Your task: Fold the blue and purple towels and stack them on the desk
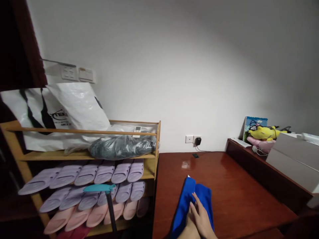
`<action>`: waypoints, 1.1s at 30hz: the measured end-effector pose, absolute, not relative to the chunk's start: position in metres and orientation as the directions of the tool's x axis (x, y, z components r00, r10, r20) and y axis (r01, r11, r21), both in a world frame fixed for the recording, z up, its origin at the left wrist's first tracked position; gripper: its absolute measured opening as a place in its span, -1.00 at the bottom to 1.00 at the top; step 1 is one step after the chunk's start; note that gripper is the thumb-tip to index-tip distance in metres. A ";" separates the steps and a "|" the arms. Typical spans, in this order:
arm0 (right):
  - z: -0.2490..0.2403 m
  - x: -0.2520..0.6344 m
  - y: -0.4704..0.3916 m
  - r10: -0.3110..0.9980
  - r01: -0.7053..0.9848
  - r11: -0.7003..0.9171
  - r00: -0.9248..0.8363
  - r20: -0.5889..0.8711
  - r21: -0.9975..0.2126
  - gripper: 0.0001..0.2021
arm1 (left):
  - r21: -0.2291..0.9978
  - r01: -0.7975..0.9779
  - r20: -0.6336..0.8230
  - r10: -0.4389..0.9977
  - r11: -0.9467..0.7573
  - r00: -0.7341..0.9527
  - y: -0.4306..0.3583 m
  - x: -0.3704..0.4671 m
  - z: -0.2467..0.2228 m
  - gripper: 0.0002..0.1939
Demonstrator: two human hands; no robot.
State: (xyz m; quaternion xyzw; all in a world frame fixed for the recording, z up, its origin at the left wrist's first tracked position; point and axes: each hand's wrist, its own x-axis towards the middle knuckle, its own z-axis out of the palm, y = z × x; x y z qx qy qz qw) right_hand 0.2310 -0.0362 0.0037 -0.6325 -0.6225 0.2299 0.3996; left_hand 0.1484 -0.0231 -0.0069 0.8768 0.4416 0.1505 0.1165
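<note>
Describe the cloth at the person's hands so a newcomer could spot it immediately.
Find the wooden shoe rack on the left, then the glossy reddish-brown table to its right. Over the table's near part, the person's hands touch the cloth. Its solid, vivid blue sets it apart from the red-brown surface around it.

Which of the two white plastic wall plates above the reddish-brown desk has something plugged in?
The right-hand white plastic plate: a boxy black plug sits in it, while the left-hand white plate has nothing plugged in.
</note>
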 end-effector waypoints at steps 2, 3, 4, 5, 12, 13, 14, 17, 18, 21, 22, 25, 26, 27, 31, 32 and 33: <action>-0.013 0.223 -0.027 0.978 0.679 0.030 0.131 0.161 -0.734 -0.37 | 0.343 0.723 0.124 0.791 -0.600 0.599 -0.018 0.130 -0.006 -0.42; -0.022 0.223 -0.025 0.979 0.746 0.019 0.120 0.162 -0.665 -0.37 | 0.351 0.721 0.099 0.790 -0.597 0.605 -0.017 0.118 -0.004 -0.42; -0.029 0.224 -0.024 0.980 0.815 0.024 0.095 0.173 -0.579 -0.37 | 0.358 0.733 0.079 0.801 -0.579 0.594 -0.017 0.105 -0.002 -0.43; -0.034 0.226 -0.024 0.981 0.870 0.036 0.064 0.185 -0.491 -0.36 | 0.361 0.755 0.061 0.821 -0.548 0.568 -0.017 0.092 0.001 -0.44; -0.031 0.247 -0.028 0.989 0.952 0.072 -0.028 0.148 -0.298 -0.37 | 0.226 0.966 -0.146 0.976 -0.125 0.161 0.000 0.005 0.042 -0.36; -0.030 0.252 -0.028 0.988 0.953 0.085 -0.044 0.146 -0.291 -0.38 | 0.209 0.974 -0.168 0.978 -0.087 0.123 0.001 -0.004 0.047 -0.33; -0.031 0.257 -0.028 0.988 0.954 0.096 -0.057 0.143 -0.282 -0.38 | 0.193 0.979 -0.169 0.981 -0.064 0.097 0.000 -0.010 0.051 -0.30; -0.035 0.273 -0.028 0.987 0.961 0.115 -0.082 0.141 -0.252 -0.39 | 0.182 0.977 -0.033 0.993 -0.107 0.115 -0.013 -0.001 0.059 -0.28; -0.037 0.278 -0.028 0.986 0.963 0.118 -0.085 0.145 -0.243 -0.40 | 0.198 0.965 0.043 0.985 -0.174 0.169 -0.019 0.012 0.058 -0.29; -0.040 0.289 -0.030 0.984 0.969 0.119 -0.086 0.159 -0.215 -0.40 | 0.301 0.851 0.154 0.903 -0.430 0.402 -0.035 0.070 0.048 -0.36; -0.041 0.293 -0.031 0.983 0.971 0.120 -0.087 0.162 -0.207 -0.41 | 0.340 0.809 0.152 0.877 -0.479 0.455 -0.038 0.092 0.041 -0.40; -0.045 0.309 -0.037 0.981 0.976 0.115 -0.082 0.176 -0.185 -0.42 | 0.448 0.774 0.042 0.875 -0.448 0.482 -0.039 0.141 0.018 -0.41; -0.047 0.317 -0.040 0.980 0.978 0.110 -0.077 0.181 -0.180 -0.42 | 0.470 0.779 0.001 0.883 -0.415 0.470 -0.037 0.149 0.011 -0.38; -0.048 0.325 -0.042 0.980 0.980 0.101 -0.068 0.185 -0.174 -0.42 | 0.482 0.785 -0.022 0.890 -0.390 0.456 -0.033 0.153 0.005 -0.37; -0.053 0.358 -0.050 0.982 0.987 0.058 -0.030 0.184 -0.150 -0.41 | 0.413 0.854 -0.008 0.937 -0.315 0.349 -0.008 0.120 0.000 -0.36; -0.054 0.365 -0.050 0.983 0.988 0.052 -0.025 0.184 -0.145 -0.41 | 0.362 0.891 -0.019 0.954 -0.273 0.300 -0.001 0.105 0.003 -0.35; -0.054 0.370 -0.049 0.983 0.989 0.049 -0.022 0.184 -0.142 -0.41 | 0.300 0.922 -0.026 0.964 -0.245 0.265 0.005 0.088 0.007 -0.36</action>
